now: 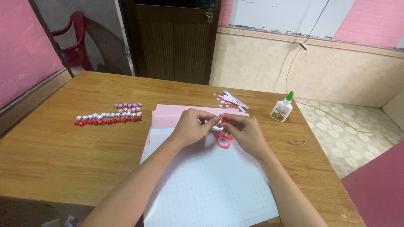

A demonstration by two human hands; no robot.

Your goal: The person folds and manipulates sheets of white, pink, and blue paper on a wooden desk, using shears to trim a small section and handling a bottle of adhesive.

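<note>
Stars of folded paper lay in rows at nine o'clock on the wooden table, well apart from the hands. The left hand was curled, fingertips pinching a small red paper strip, and the right hand pinched the same strip from the other side. Beneath them red scissors rested on a white grid sheet over pink paper. Paper scraps sat at twelve o'clock, a glue bottle at two.

Matt wood table, paper sheets, plastic scissors.
</note>
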